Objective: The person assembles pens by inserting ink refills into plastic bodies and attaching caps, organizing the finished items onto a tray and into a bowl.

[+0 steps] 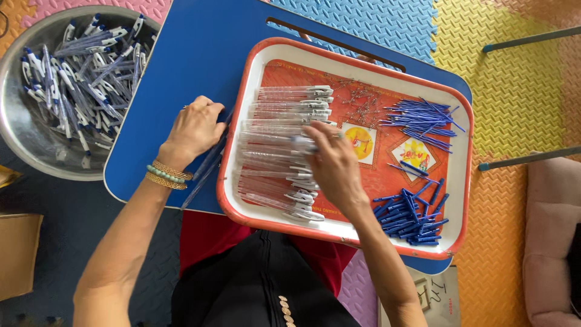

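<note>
Head view: right hand (334, 163) seemingly pinches a clear pen barrel (284, 140) over tray (357, 60).

Clear pen barrels (275, 154) with white clips: lying flat, parallel, stacked in a column along left half of red tray (363, 233), clips pointing right. Two or three assembled pens (209, 163) lie diagonally on blue worktop (200, 54), just beside tray's left rim.

- Bare blue table (200, 54) at upper centre lies open between the steel bowl (18, 130) and the tray (463, 181).
- The tray's middle strip is open, flanked by clear barrels (272, 151) and blue refills (420, 118).
- Pens (209, 163) block the tray's left rim.
</note>
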